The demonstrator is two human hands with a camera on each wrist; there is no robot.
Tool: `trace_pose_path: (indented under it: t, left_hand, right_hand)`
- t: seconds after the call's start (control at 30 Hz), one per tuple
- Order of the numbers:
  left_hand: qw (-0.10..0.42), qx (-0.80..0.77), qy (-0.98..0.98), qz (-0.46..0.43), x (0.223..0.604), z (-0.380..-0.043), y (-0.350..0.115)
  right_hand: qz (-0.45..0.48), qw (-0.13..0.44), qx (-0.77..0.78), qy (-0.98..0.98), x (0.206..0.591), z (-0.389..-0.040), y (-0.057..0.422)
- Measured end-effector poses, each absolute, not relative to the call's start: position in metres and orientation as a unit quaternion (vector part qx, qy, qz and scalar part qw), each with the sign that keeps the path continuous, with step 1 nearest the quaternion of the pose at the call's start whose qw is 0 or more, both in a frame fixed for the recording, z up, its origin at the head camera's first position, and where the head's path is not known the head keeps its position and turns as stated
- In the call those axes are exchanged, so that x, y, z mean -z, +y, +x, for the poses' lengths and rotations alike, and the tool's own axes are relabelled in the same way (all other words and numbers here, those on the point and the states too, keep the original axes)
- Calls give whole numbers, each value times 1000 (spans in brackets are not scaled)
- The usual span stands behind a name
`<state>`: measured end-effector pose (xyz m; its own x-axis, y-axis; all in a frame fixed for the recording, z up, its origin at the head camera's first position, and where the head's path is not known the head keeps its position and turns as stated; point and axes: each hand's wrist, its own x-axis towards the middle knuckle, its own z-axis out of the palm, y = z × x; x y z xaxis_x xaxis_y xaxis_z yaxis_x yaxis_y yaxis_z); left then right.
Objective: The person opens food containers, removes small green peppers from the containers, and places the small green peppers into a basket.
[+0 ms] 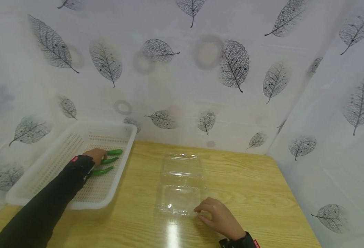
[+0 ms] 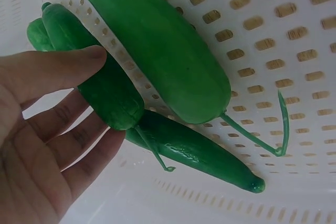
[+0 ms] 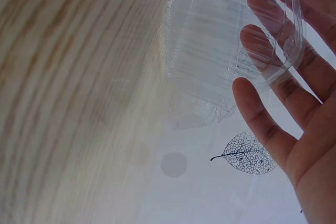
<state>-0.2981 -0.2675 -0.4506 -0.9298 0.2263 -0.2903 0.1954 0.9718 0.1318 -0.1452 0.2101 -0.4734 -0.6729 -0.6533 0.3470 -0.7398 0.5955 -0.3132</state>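
Note:
My left hand (image 1: 95, 155) reaches into a white basket (image 1: 85, 205) at the left. It pinches a dark green cucumber (image 2: 115, 95), thumb across the near side and fingers behind. A larger cucumber (image 2: 163, 51) with a bent thin stem lies beside it, and another cucumber (image 2: 194, 150) lies slantwise below. In the right wrist view, a clear plastic clamshell box (image 3: 210, 40) stands with its corner between the thumb and fingers of my right hand (image 3: 299, 103); several fingers show through the plastic. The head view shows this box unfolded, with both halves on the table.
The wood-grain table (image 1: 247, 193) runs under both containers. Behind it and on both sides hang pale sheets (image 1: 182, 82) printed with dark leaves. The basket stands close to the left sheet, its slotted floor showing the table beneath.

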Motion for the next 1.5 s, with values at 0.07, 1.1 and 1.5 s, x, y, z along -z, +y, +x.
trace_pose_path:
  t: [0.07, 1.1, 1.5]
  left_hand:
    - [152, -53, 981, 104, 451, -298, -267]
    - [127, -56, 983, 123, 471, -305, -275]
    - [113, -85, 975, 173, 432, -288, -275]
  right_hand:
    - [393, 99, -220, -887, 473, -145, 210]
    - [387, 108, -226, -887, 480, -144, 210]
    - [388, 102, -218, -890, 478, -144, 210]
